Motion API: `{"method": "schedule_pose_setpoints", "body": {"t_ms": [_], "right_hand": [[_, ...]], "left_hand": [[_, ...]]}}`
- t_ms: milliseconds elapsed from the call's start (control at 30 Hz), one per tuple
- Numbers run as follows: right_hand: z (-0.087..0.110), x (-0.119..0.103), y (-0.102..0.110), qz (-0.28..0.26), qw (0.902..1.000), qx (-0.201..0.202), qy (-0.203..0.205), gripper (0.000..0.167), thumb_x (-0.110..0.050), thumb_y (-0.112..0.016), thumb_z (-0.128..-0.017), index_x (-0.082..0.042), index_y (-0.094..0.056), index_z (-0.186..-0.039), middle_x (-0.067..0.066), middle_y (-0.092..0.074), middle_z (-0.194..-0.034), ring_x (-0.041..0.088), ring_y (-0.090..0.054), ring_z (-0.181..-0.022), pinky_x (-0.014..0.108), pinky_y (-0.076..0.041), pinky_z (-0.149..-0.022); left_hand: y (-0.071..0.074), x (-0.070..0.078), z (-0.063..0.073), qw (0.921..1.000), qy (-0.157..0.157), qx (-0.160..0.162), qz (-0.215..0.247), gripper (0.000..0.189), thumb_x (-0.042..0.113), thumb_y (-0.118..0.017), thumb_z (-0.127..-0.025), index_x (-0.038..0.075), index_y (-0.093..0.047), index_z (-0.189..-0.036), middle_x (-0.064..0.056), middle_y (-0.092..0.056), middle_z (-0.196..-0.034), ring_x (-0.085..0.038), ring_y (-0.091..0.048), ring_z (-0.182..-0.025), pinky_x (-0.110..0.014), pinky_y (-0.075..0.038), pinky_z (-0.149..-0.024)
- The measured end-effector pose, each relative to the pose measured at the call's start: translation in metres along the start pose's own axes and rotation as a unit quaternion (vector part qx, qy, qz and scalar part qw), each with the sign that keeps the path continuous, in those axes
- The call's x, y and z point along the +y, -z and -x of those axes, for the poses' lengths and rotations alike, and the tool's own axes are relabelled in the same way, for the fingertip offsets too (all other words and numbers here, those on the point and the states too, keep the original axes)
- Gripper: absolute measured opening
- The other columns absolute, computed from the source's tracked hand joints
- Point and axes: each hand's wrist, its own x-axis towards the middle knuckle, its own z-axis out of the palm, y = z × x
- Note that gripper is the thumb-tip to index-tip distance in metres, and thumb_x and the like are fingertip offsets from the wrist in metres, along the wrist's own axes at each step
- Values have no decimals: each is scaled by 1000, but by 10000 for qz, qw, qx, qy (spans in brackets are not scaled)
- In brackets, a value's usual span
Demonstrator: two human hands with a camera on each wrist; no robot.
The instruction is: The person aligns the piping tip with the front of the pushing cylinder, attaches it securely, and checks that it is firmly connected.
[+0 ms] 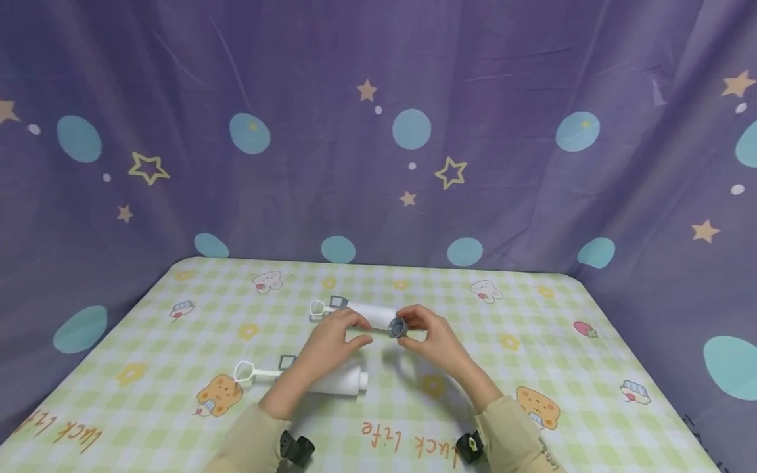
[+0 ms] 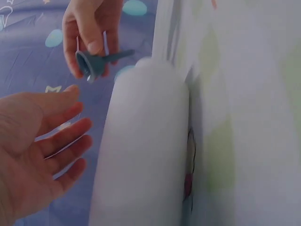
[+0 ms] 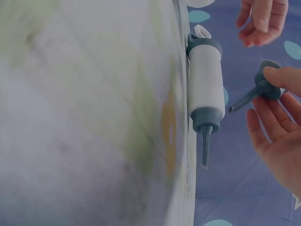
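Note:
My right hand (image 1: 434, 338) pinches a blue-grey nozzle (image 3: 265, 84) between thumb and fingers; its wide hollow end faces me in the head view, and its thin spout shows in both wrist views. Nearby, my left hand (image 1: 331, 341) is held with relaxed fingers and nothing in it. Behind the hands lies a white icing syringe (image 1: 372, 315) with a ring-handled plunger; a similar blue-grey nozzle (image 3: 205, 141) is fitted to its tip. Under my left forearm lies a second white syringe (image 1: 343, 381), its white end bare, its barrel partly hidden.
A green-and-white checked cloth (image 1: 473, 368) with printed cartoon pictures and lettering covers the table. Behind it hangs a purple curtain (image 1: 331, 151) with stars and blue spots. The near syringe's ring handle (image 1: 244, 372) points left.

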Motion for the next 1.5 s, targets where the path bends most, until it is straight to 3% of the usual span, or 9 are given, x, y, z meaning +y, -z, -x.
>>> {"method": "schedule_pose_setpoints", "body": {"t_ms": [333, 567, 767, 1233, 1500], "right_hand": [[1, -3, -1, 437, 9985, -327, 88, 37, -9, -69, -80, -9, -57, -115, 4, -62, -104, 21, -60, -94, 39, -47, -87], [5, -5, -2, 667, 9953, -697, -47, 36, -8, -66, -81, -8, -57, -116, 3, -62, -107, 19, -59, -95, 35, -48, -86], [8, -7, 0, 969, 9904, -984, -112, 38, -10, -66, -81, -9, -56, -118, 2, -60, -111, 20, -58, -99, 37, -47, -87], [10, -3, 7, 1359, 9819, -1277, 323, 37, -11, -65, -82, -9, -58, -118, -2, -60, -111, 13, -58, -98, 31, -47, -86], [12, -4, 8, 1368, 9803, -1378, 355, 38, -11, -65, -81, -9, -57, -119, -1, -60, -111, 14, -58, -98, 32, -47, -87]], "left_hand": [[19, -16, 12, 9939, -235, -1024, -335, 22, 22, -71, -77, 13, -66, -96, 3, -63, -94, -16, -57, -90, -36, -47, -81], [21, -26, 25, 9863, -259, -1614, -224, 33, 37, -69, -78, 12, -66, -100, 3, -62, -99, -17, -58, -93, -35, -46, -81], [23, -32, 32, 9809, -377, -1873, -373, 44, 48, -68, -75, 12, -65, -101, 3, -62, -98, -18, -58, -93, -37, -45, -83], [28, -30, 34, 9722, -370, -2225, -632, 42, 37, -78, -66, 18, -65, -101, 10, -61, -93, -8, -55, -80, -27, -44, -70], [27, -27, 33, 9742, -197, -2200, -469, 39, 34, -77, -68, 17, -65, -101, 9, -60, -91, -7, -54, -77, -26, -43, -66]]}}
